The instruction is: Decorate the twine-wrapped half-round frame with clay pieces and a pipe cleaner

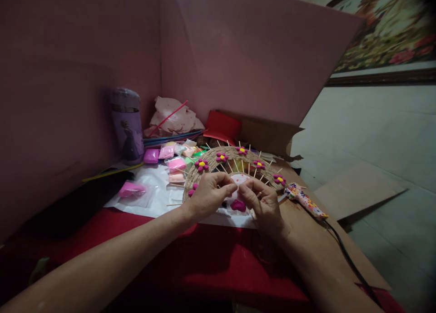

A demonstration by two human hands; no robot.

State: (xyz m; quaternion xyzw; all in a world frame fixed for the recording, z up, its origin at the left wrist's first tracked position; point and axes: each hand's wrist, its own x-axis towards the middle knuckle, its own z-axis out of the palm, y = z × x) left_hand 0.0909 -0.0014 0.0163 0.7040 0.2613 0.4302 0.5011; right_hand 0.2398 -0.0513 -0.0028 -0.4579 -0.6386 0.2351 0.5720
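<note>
My left hand (pixel 208 194) and my right hand (pixel 264 203) meet at the middle, thumbs and forefingers pinched on the top of a small clear plastic bag. Inside the bag, a lump of magenta modelling clay (pixel 237 206) hangs just below my fingertips. Right behind my hands is a twine-wound ring (pixel 213 158) with thin wooden sticks poking out. Magenta clay flowers with yellow centres, such as one flower (pixel 242 150) near its top, sit along it. My hands hide the ring's lower part.
Several packets of coloured clay (pixel 176 164) and a pink clay bag (pixel 132 189) lie on white plastic (pixel 155 199). A purple tumbler (pixel 127 126) stands left. To the right, a flower-patterned glue gun (pixel 304 200) with a black cord rests on cardboard (pixel 327 245). Red cloth (pixel 218 258) covers the front.
</note>
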